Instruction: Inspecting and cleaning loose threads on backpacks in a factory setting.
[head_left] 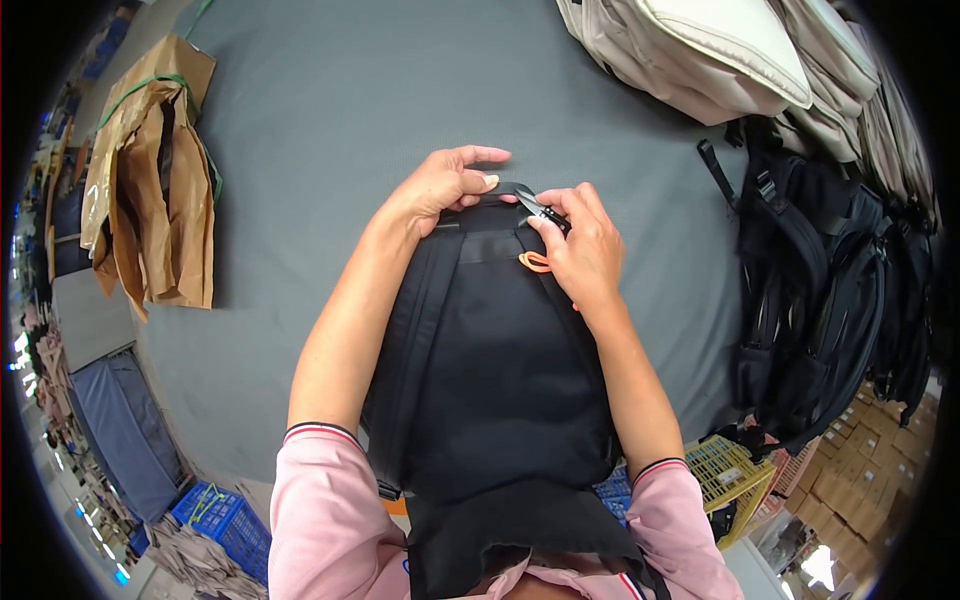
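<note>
A black backpack (510, 370) lies in front of me on the grey table, its top end pointing away from me. My left hand (445, 190) is closed on the carry handle (513, 187) at the top, pinching it between thumb and fingers while the index finger reaches out. Small thread snips (546, 212) with a metal blade and black grip are held in my right hand (583, 245). Their blade tip touches or nearly touches the handle's right side. Below that hand hangs an orange cord loop (535, 262); I cannot tell what it is tied to.
Several black backpacks (810, 290) are piled on the right, beside beige bags (720, 60) at the far right. Brown paper packaging (155, 190) stands on the far left of the grey table (330, 90). A yellow crate (735, 470) and a blue crate (225, 525) sit lower down.
</note>
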